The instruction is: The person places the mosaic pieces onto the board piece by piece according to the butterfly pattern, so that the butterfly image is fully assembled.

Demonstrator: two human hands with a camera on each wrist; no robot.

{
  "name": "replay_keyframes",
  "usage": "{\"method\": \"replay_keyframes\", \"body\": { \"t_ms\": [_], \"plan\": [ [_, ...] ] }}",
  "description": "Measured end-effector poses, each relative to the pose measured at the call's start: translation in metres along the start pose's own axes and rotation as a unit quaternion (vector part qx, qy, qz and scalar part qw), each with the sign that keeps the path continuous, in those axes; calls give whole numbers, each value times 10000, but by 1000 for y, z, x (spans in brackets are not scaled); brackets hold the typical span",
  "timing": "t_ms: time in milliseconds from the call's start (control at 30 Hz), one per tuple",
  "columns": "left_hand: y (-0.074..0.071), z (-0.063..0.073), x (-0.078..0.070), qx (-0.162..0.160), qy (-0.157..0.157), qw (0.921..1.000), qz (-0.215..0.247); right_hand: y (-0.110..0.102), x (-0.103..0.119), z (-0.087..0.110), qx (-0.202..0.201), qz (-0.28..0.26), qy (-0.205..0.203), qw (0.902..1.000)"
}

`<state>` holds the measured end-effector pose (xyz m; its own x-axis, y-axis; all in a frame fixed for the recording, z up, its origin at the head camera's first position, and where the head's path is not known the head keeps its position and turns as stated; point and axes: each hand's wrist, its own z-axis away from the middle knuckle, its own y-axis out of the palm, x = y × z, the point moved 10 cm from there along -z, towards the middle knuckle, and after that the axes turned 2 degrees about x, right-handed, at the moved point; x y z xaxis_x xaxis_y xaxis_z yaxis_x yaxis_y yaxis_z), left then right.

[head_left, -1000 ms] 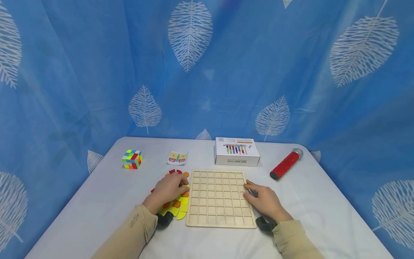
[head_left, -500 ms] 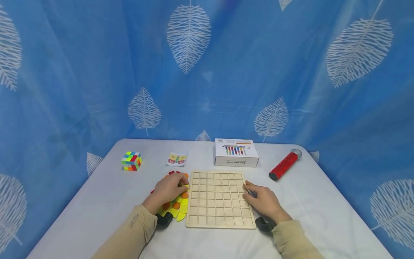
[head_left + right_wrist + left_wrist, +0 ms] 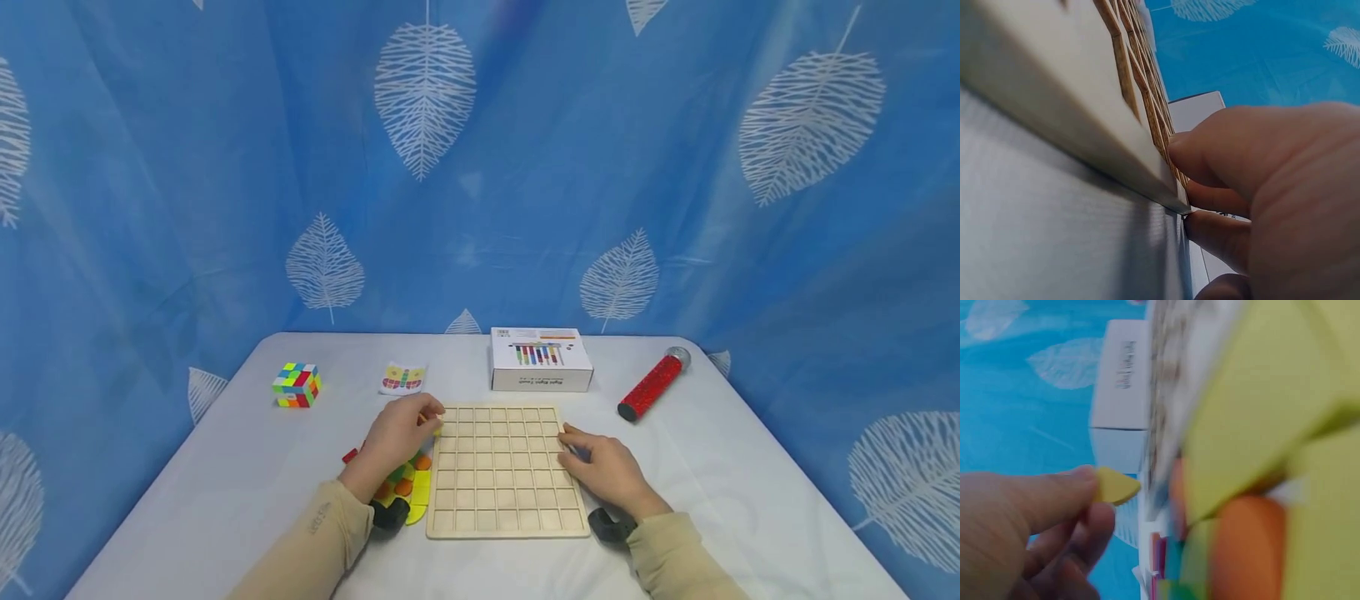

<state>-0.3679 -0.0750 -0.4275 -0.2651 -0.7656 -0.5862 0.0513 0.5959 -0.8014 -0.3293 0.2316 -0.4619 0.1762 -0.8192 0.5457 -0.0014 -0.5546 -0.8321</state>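
My left hand [image 3: 396, 432] pinches a small yellow tile [image 3: 1116, 486] with a curved edge between thumb and fingertip. It hangs above the upper left edge of a pale wooden grid board [image 3: 507, 475], whose square cells hold nothing. Beneath and beside that hand lies a pile of yellow, orange, red and green tiles [image 3: 422, 488], partly hidden by the hand and wrist. At the board's right edge, my right hand [image 3: 609, 472] grips the rim. The right wrist view shows its thumb [image 3: 1204, 150] over the top and fingers against the side.
A puzzle cube [image 3: 297, 385] sits at the back left, near a small printed picture card [image 3: 402, 378]. Behind the board stands a white box [image 3: 542, 360]. A red glittery tube with a silver end [image 3: 651, 387] lies at the back right. Blue leaf-patterned cloth surrounds the table.
My left hand has risen from the tile pile with a yellow tile and moved slightly toward the board's top left. The right hand stays on the board's edge. The head view has shifted slightly.
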Motion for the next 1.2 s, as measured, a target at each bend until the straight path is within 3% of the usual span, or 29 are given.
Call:
{"method": "replay_keyframes", "body": {
  "t_ms": [233,433,700,1200],
  "plan": [
    [9,-1,1,-228,56,9997,-74,1,1,-1,25,43,36,10000],
    [18,1,4,-97,75,9995,-299,0,2,-1,11,64,67,10000],
    [14,4,7,-416,40,9974,-592,1,1,1,19,79,70,9999],
    [21,6,-6,-202,725,9845,-1581,0,3,2,46,59,113,9999]
  ]
}}
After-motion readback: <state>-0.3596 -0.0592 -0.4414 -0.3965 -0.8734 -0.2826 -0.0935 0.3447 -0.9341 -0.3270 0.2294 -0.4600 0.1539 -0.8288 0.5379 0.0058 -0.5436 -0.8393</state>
